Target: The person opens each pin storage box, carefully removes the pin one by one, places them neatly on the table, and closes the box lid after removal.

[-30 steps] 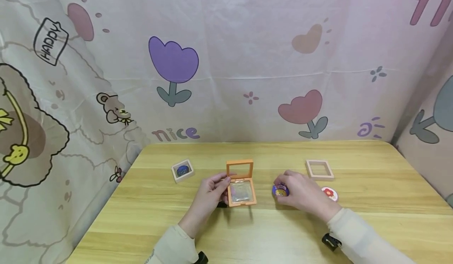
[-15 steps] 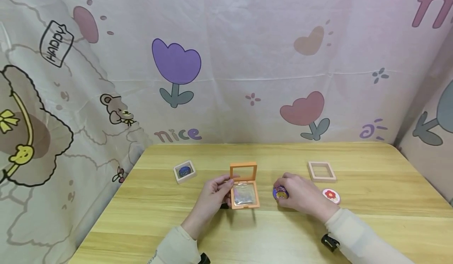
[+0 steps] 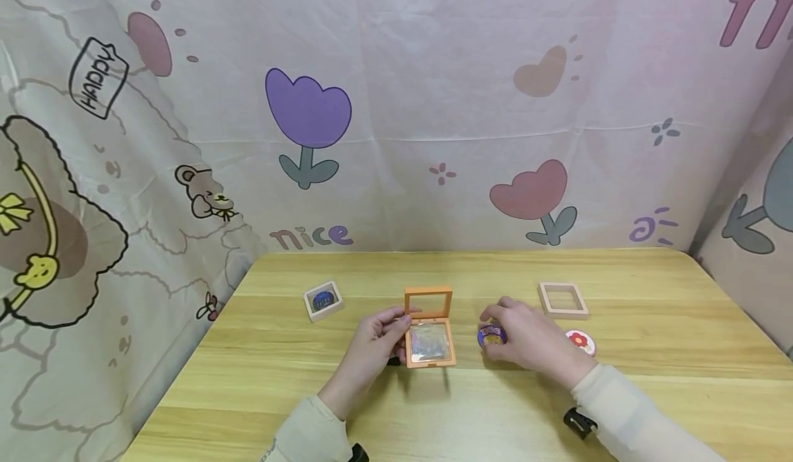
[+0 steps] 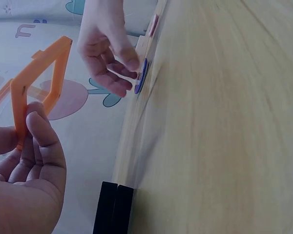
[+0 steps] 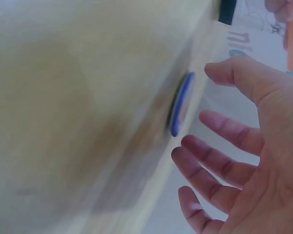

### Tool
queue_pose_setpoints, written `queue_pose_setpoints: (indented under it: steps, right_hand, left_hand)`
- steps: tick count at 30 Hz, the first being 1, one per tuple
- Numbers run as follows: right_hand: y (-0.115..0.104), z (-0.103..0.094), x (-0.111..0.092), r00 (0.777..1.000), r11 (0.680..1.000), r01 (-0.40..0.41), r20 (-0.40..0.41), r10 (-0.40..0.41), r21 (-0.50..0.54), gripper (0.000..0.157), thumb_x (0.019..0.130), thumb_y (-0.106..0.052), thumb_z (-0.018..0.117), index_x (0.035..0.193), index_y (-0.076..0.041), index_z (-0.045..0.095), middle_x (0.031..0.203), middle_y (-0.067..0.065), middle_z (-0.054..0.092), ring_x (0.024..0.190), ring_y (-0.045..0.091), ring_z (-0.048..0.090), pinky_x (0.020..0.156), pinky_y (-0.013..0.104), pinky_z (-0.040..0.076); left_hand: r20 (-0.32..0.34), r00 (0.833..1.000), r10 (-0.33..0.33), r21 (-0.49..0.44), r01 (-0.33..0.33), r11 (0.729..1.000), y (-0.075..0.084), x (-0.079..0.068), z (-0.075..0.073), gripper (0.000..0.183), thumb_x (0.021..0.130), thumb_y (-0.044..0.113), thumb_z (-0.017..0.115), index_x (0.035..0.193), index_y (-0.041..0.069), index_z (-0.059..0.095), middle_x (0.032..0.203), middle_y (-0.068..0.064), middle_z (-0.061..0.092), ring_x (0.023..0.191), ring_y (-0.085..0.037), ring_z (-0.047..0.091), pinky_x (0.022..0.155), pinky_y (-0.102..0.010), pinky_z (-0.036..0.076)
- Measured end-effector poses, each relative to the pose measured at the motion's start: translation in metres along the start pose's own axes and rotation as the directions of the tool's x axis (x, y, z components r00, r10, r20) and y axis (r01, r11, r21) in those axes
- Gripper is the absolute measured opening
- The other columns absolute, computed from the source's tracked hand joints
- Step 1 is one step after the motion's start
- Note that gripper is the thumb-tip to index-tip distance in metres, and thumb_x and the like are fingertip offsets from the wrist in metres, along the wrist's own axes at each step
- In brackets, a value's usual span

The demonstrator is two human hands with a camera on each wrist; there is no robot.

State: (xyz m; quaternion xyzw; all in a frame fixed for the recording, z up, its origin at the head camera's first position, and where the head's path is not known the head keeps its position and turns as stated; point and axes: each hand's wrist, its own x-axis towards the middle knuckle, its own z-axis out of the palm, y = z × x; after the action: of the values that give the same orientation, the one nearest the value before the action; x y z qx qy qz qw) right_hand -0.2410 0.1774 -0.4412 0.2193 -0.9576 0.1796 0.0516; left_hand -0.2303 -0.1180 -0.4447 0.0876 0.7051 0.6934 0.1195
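Note:
My left hand holds an orange hinged display frame by its left side, pinched between thumb and fingers. The frame stands unfolded above the table, its upper half raised and clear film in its lower half. Over to the right, a round blue-purple badge with a cartoon picture lies on the table. My right hand hovers around that badge with thumb and fingers spread. In the right wrist view a gap shows between the fingertips and the badge.
A white badge with a red flower lies beyond my right wrist, near a pale square frame. At the back left, a pale box contains a dark blue badge. A black block sits below my left hand. Printed cloth hangs behind the table.
My right fingers have spread apart around the blue-purple badge, and more of it shows. The left hand and orange frame have shifted slightly right and down in the head view.

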Motion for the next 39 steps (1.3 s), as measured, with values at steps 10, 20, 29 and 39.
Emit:
queue_pose_setpoints:
  steps: [10,20,29,39]
  right_hand:
    - [0.001,-0.011,0.008,0.999,0.97,-0.05,0.019,0.047,0.239,0.028,0.1,-0.033,0.076,0.118,-0.011,0.075,0.109,0.001,0.076,0.099,0.015,0.071,0.087,0.038,0.062]
    - [-0.021,-0.029,0.014,0.991,0.781,-0.015,0.111,-0.069,0.625,0.046,0.117,-0.035,0.045,0.138,0.001,0.062,0.124,0.016,0.077,0.113,0.027,0.075,0.1,0.046,0.063]
    - [-0.036,-0.035,0.009,0.984,0.713,-0.022,0.142,-0.109,0.701,0.042,0.116,-0.033,0.045,0.132,0.002,0.061,0.117,0.011,0.076,0.105,0.021,0.072,0.086,0.033,0.063]
    - [-0.035,-0.035,0.006,0.975,0.67,-0.079,0.197,-0.101,0.738,0.046,0.117,-0.032,0.04,0.136,0.005,0.059,0.107,0.013,0.075,0.094,0.024,0.069,0.081,0.032,0.061]
  left_hand:
    - [0.021,1.0,-0.009,0.003,0.009,1.0,0.0,-0.003,-0.002,0.038,0.113,0.017,0.056,0.144,-0.003,0.062,0.096,0.0,0.075,0.07,-0.008,0.061,0.063,-0.019,0.055]
    - [0.081,0.997,0.02,0.02,-0.021,1.0,0.001,-0.003,0.002,0.039,0.111,0.018,0.059,0.144,-0.003,0.062,0.108,-0.009,0.078,0.072,-0.007,0.062,0.065,-0.018,0.056]
    - [0.141,0.988,0.065,0.054,-0.073,0.996,0.003,-0.008,0.011,0.035,0.111,0.015,0.058,0.142,-0.002,0.065,0.116,-0.023,0.078,0.071,-0.006,0.066,0.066,-0.02,0.059]
    - [0.145,0.988,0.056,0.065,-0.066,0.996,0.004,-0.009,0.016,0.035,0.111,0.015,0.058,0.141,-0.001,0.065,0.117,-0.023,0.077,0.073,-0.006,0.066,0.069,-0.019,0.059]
